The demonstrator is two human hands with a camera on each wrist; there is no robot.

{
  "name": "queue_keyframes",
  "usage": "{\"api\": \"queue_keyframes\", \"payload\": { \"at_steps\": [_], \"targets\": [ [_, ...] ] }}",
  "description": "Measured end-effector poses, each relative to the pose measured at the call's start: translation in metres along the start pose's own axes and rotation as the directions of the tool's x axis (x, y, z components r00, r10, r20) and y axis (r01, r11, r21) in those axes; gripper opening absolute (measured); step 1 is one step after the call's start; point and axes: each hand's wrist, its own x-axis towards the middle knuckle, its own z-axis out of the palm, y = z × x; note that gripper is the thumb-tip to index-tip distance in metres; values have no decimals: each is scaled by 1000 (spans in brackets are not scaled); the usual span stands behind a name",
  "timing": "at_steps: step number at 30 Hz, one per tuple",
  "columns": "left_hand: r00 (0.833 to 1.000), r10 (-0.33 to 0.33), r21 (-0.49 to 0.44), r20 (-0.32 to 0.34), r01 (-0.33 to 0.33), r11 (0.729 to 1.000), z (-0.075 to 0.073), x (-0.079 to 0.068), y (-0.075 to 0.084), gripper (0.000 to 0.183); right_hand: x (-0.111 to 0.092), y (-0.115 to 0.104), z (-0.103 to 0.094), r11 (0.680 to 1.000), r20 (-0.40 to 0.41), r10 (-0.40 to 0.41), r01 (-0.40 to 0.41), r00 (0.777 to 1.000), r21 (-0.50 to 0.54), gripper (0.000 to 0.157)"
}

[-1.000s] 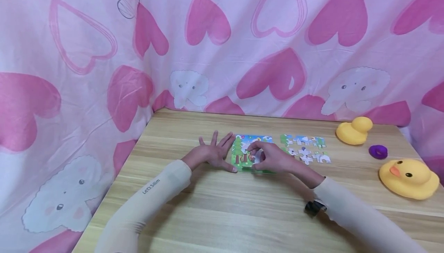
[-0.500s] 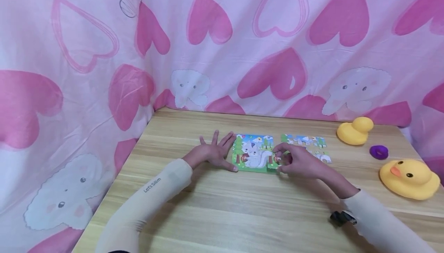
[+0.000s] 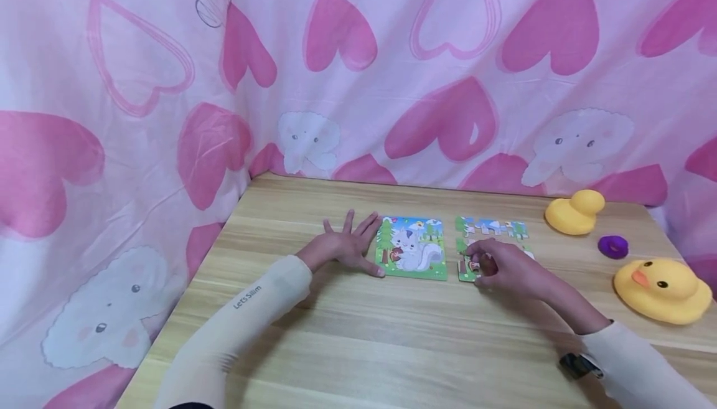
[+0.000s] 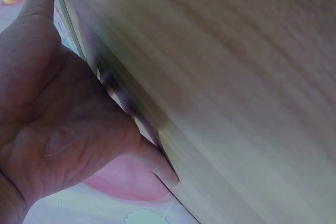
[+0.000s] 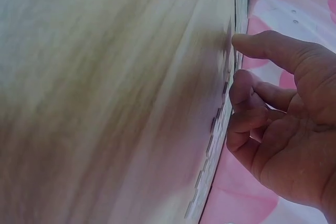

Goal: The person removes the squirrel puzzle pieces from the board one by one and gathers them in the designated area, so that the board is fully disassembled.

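Observation:
My left hand (image 3: 348, 247) rests on the table with its fingers spread. Its fingertips and thumb meet the left edge of a square picture card (image 3: 417, 252) showing a grey-white squirrel among trees. To the right of the card, my right hand (image 3: 506, 267) pinches a jigsaw piece (image 3: 464, 270) with green and brown print, low over the tabletop. Just behind it lie loose jigsaw pieces (image 3: 488, 227) in a row, and others are partly hidden under the right hand. The right wrist view shows thumb and fingertips down at the table surface, with thin jigsaw edges (image 5: 207, 156) below them.
On the right side of the wooden table (image 3: 358, 340) sit a yellow rubber duck (image 3: 574, 211), a small purple ring-like object (image 3: 613, 246) and a larger yellow duck (image 3: 662, 289). A pink heart-patterned curtain (image 3: 358, 110) hangs along the back and left edges.
My right hand has moved right, from over the picture card to the loose pieces, with the jigsaw piece in its fingers. The squirrel picture is now uncovered. The left hand stays put.

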Motion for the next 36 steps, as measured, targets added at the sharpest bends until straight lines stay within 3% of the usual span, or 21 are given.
{"api": "queue_keyframes", "payload": {
  "at_steps": [11, 20, 27, 36],
  "targets": [
    [1000, -1, -1, -14, 1, 1000, 1, 1, 3, 132, -4, 3, 1, 998, 18, -4, 5, 1000, -61, 54],
    [1000, -8, -7, -12, 8, 1000, 1, 0, 1, 133, -6, 0, 2, 999, 25, 12, -11, 1000, -30, 53],
    [1000, 5, -20, -13, -5, 1000, 1, -2, 0, 133, -5, -5, 0, 995, 31, 6, -3, 1000, -101, 56],
    [1000, -7, -1, -16, 7, 1000, 1, -2, 1, 133, 4, -22, 5, 993, -54, -60, 54, 997, -101, 57]
  ]
}}
